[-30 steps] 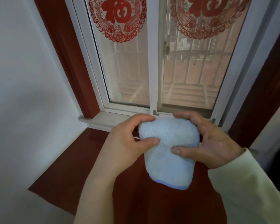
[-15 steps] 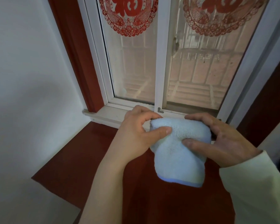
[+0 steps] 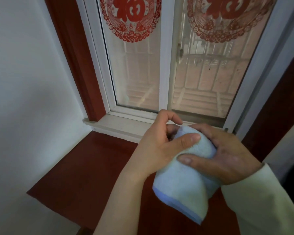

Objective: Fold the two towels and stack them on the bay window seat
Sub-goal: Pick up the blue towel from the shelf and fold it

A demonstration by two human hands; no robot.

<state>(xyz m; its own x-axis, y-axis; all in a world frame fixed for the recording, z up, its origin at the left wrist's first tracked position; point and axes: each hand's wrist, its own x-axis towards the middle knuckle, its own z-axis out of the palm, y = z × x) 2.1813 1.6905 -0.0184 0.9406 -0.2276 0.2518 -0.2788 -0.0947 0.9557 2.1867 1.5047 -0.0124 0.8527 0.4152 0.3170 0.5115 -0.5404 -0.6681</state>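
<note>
White-walled corner, dark red bay window seat (image 3: 92, 167) below and left of the fingers, window (image 3: 137, 73) beyond the fingertips with red paper cut-outs (image 3: 127, 16) on the glass. One pale blue towel (image 3: 182, 189) held up over the seat between both hands, blue-edged hem hanging below the thumbs; cannot tell whether touching the wood. Left hand (image 3: 159, 150): thumb pressed flat on the top of the cloth, index finger curled and lifted clear, remaining fingers tucked behind, mostly hidden. Right hand (image 3: 227, 156), in a cream sleeve (image 3: 261, 200): thumb laid across the front, fingers curled round the far side, pinching the bundle.

Half a second ago, held wide by its two top corners, hands well apart; now drawn together, left thumb just above right thumb, cloth gathered into a narrower, thicker fold. Looks like one more fold being closed, so probably near the end of folding this towel, not yet laid down. No second towel in view; stacking not yet begun
</note>
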